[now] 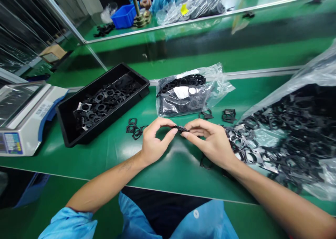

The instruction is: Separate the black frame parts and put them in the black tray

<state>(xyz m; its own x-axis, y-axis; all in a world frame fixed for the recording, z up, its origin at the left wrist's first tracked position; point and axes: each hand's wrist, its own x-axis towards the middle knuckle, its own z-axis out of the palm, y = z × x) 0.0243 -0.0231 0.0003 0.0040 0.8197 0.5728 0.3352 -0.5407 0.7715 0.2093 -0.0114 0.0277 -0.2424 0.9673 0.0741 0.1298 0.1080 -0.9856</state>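
Between my two hands, above the green table (157,176), is a small black plastic part (181,128), seen nearly edge-on. My left hand (156,139) pinches its left end with thumb and forefinger. The right end is gripped by my right hand (210,139), its thumb below and fingers curled over. Several loose black ring-shaped parts (133,128) lie just left of my left hand. Past my right hand rests a small stack of black frames (229,115), and another ring part (206,114) lies beside it. A further dark part lies partly hidden under my right wrist.
A black tray (105,132) full of similar parts stands left, beside a white weighing scale (28,127). A clear plastic bag (183,102) of parts lies ahead. A large open bag (286,151) spills parts at right. Beyond a raised ledge, another person's hand (145,3) shows near a blue bin (124,16).
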